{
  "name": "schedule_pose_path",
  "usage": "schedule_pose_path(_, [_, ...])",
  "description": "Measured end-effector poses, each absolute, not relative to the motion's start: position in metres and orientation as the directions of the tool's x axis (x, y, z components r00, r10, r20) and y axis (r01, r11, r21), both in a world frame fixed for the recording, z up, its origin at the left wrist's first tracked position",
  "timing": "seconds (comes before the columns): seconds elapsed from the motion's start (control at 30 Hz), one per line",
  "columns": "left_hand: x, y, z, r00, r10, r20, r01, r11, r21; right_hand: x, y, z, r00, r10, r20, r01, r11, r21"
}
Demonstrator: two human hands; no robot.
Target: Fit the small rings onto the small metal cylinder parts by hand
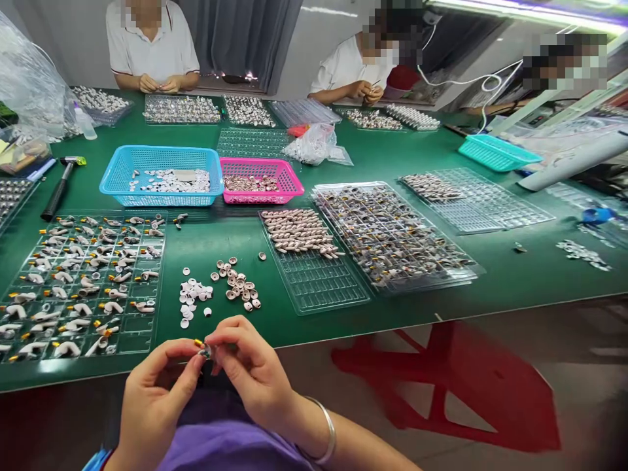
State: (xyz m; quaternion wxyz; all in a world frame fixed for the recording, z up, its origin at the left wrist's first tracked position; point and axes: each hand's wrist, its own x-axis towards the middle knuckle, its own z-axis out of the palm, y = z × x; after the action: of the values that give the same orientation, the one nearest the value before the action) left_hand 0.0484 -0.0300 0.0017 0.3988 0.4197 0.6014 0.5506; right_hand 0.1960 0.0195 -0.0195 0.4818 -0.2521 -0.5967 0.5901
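Both my hands meet in front of the table's near edge. My left hand (156, 392) pinches a small earbud part (206, 352) with a gold-coloured tab, between thumb and forefinger. From the other side, the fingers of my right hand (255, 369) are closed on the same part, hiding most of it. Beyond them lie loose white round caps (193, 294) and brownish cup-shaped shells (240, 288). To the left, a clear compartment tray (140, 324) holds rows of white earbud pieces with gold tabs. One more such piece (180, 220) lies beside that tray.
A blue basket (161, 199) of white caps and a pink basket (262, 196) of shells stand behind. A hammer (61, 186) lies at left. Filled trays (392, 235) are stacked right of a half-filled tray (328, 288). Co-workers sit opposite; a red stool (490, 386) stands below.
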Motion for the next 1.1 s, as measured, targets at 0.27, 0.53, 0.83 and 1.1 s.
schedule_pose_path(0.27, [0.049, -0.038, -0.009, -0.275, 0.879, 0.389, 0.512, -0.208, 0.834, 0.206, 0.026, -0.015, -0.380, 0.805, 0.455, -0.019, 0.486, -0.874])
schedule_pose_path(0.53, [0.041, -0.041, -0.010, -0.008, 0.757, 0.654, 0.679, -0.476, 0.559, 0.206, 0.022, -0.003, -0.409, 0.759, 0.507, 0.123, 0.597, -0.793])
schedule_pose_path(0.83, [0.044, -0.038, -0.010, -0.047, 0.837, 0.545, 0.618, -0.404, 0.674, 0.213, 0.030, -0.002, -0.509, 0.641, 0.575, 0.209, 0.740, -0.640])
schedule_pose_path(1.1, [0.048, -0.025, 0.004, 0.089, 0.849, 0.520, 0.700, -0.425, 0.574, 0.221, 0.039, 0.000, -0.665, 0.495, 0.559, 0.335, 0.867, -0.369])
